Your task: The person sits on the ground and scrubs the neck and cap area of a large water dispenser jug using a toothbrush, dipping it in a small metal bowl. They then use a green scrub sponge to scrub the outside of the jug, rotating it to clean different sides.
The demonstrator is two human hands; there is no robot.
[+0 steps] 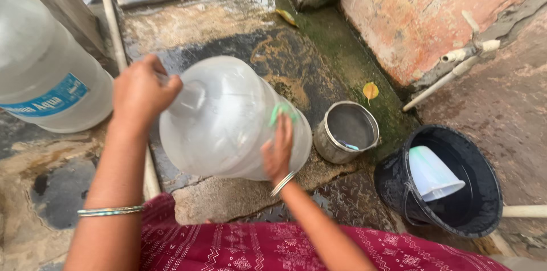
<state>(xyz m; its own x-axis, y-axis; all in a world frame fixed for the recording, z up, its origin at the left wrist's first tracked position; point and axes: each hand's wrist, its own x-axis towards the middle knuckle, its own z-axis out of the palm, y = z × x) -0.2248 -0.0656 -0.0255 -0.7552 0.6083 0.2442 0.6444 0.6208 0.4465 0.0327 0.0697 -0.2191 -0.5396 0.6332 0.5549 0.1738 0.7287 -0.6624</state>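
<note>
Your left hand (139,91) grips the jug (228,120) neck; your right hand (278,148) presses a green scrubber (280,112) on its side. Wet plastic could slip and strike the steel pot (347,132).

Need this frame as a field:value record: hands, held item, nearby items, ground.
left hand: grips the neck of the large clear water jug, jug tilted on its side
right hand: presses a green scrubber against the jug's wall
second jug: clear, blue label, at far left, apart from the hands
steel pot: right of the held jug, on the ground
black bucket: far right, holds a white mug
ground: wet, stained concrete, green algae toward the wall
white pipe: runs behind the left hand
</note>
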